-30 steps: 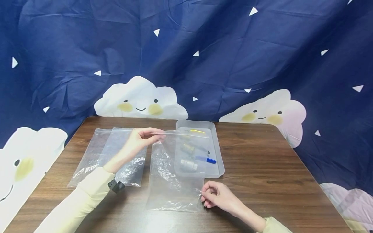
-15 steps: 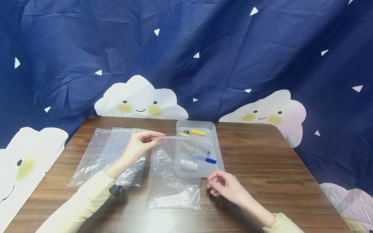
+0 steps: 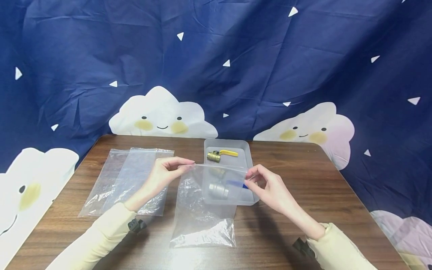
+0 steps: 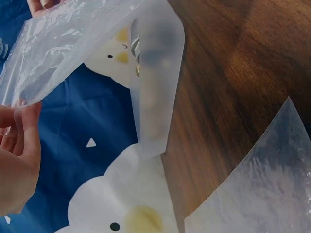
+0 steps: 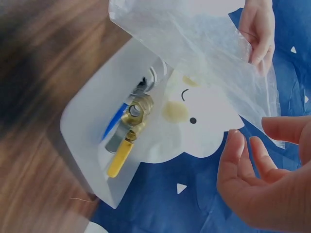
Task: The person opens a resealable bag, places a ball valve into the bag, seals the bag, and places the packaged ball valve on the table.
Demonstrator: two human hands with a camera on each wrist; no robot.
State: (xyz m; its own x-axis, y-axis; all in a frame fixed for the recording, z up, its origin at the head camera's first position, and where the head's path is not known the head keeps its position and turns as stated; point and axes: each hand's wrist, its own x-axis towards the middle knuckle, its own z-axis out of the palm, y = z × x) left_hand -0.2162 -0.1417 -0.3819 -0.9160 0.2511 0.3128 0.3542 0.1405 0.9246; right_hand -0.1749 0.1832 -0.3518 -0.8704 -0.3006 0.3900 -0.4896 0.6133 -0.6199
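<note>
My left hand [image 3: 165, 170] pinches the top left corner of a clear zip-lock bag [image 3: 206, 228], which hangs down toward the table. At the bag's top right corner is my right hand [image 3: 271, 187]; in the right wrist view its thumb and fingertips [image 5: 235, 138] stand apart beside that corner. Behind the bag, a translucent plastic tray [image 3: 248, 153] holds ball valves: a brass one with a yellow lever [image 3: 213, 156], another brass one [image 3: 218, 171] seen through the film, and a silver one [image 3: 218, 190]. A blue lever [image 5: 115, 120] shows in the right wrist view.
Two more clear zip-lock bags, one [image 3: 101, 183] partly under the other [image 3: 138, 165], lie flat on the wooden table [image 3: 303, 180] at the left. A blue cloth [image 3: 236, 82] with clouds hangs behind the table's far edge.
My right hand has gone from the bag's lower right side up to its top right corner. My left hand keeps its pinch, slightly lower now, and the brass valve with the yellow lever is uncovered.
</note>
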